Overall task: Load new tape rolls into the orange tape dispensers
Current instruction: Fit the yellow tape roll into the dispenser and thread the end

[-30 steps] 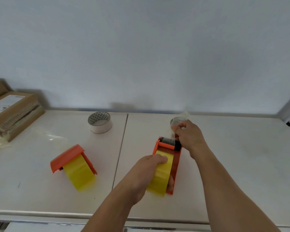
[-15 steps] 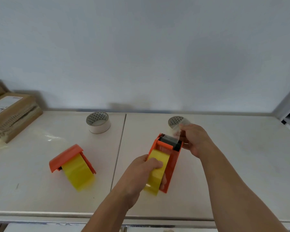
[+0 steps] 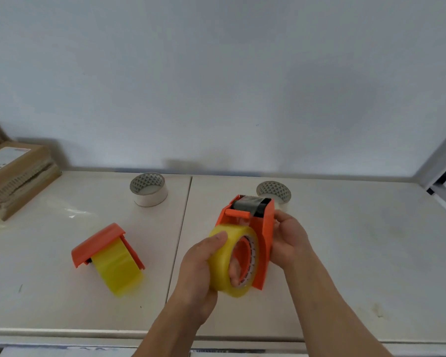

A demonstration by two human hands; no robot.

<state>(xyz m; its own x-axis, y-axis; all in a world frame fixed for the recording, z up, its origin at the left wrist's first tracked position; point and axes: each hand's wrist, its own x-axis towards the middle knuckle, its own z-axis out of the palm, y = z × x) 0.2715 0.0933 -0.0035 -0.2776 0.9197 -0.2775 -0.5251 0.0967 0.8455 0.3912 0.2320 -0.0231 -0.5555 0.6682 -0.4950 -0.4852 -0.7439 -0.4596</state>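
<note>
Head view: left hand (image 3: 198, 261) fingers wrap yellow roll (image 3: 223, 258), right hand (image 3: 287, 238) fingers hold its dispenser (image 3: 258, 228) (tape looks threaded); second dispenser (image 3: 101, 243) left of fingers, loaded.

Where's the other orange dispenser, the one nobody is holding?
In the head view the second dispenser lies on the table, left of both hands, with a pale tape roll behind it.

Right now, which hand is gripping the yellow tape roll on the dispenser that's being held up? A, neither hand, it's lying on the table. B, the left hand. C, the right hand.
B: the left hand wraps around the yellow tape roll, while the right hand steadies the orange dispenser from its side.
</note>
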